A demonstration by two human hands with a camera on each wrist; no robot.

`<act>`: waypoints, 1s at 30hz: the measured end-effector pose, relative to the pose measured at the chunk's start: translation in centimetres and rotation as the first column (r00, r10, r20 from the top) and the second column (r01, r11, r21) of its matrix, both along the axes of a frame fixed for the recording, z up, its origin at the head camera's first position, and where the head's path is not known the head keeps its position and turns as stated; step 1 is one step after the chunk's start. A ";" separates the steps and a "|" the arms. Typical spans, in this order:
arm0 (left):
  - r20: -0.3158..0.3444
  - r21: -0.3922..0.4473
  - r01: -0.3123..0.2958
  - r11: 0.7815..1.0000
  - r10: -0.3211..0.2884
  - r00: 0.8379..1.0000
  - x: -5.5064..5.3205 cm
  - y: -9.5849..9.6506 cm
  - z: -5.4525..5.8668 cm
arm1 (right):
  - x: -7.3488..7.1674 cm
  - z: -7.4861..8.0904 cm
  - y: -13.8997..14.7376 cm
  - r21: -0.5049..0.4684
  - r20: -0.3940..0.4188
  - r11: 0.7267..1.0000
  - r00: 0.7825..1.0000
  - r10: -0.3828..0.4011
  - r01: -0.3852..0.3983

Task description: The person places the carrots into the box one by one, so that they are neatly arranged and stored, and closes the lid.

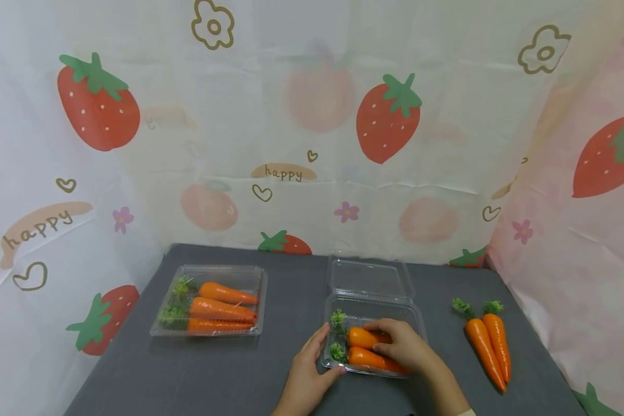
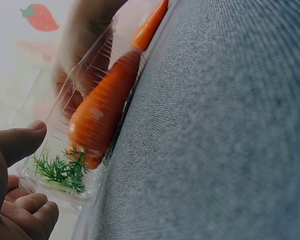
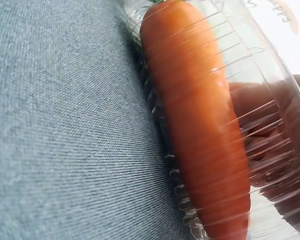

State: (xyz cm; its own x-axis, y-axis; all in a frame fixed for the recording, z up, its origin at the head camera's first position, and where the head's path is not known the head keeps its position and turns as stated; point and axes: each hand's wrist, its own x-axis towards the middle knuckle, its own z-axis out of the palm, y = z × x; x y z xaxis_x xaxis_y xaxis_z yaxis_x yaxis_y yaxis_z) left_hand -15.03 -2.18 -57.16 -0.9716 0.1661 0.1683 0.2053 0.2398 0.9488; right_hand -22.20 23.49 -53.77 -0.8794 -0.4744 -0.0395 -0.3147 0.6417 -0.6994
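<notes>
A clear plastic box stands in front of me with its hinged lid laid back. Two orange carrots with green tops lie in it side by side. My left hand holds the box's left end, thumb by the near corner and fingers along the side wall. Reaching in from the right, my right hand grips the rear carrot between thumb and fingers. The front carrot rests along the near wall; it shows through the plastic in both wrist views. The right fingertips are partly hidden.
To the left sits a shut clear box with several carrots inside. Two loose carrots lie together on the grey tabletop at the right. A strawberry-print cloth hangs behind and on both sides.
</notes>
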 end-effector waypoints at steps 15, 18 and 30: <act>0.026 -0.005 0.010 1.000 -0.010 1.000 0.1 -0.1 0.6 | -0.2 0.3 -0.3 -0.017 0.011 1.000 1.000 -0.014 0.015; 0.035 0.001 0.013 1.000 -0.013 0.999 0.1 -0.1 0.7 | -0.1 0.5 -0.3 -0.034 -0.001 0.999 1.000 -0.015 0.015; 0.017 -0.007 -0.001 1.000 0.001 1.000 0.2 0.1 0.5 | 0.6 1.8 0.1 -0.019 -0.117 0.998 0.991 -0.063 0.061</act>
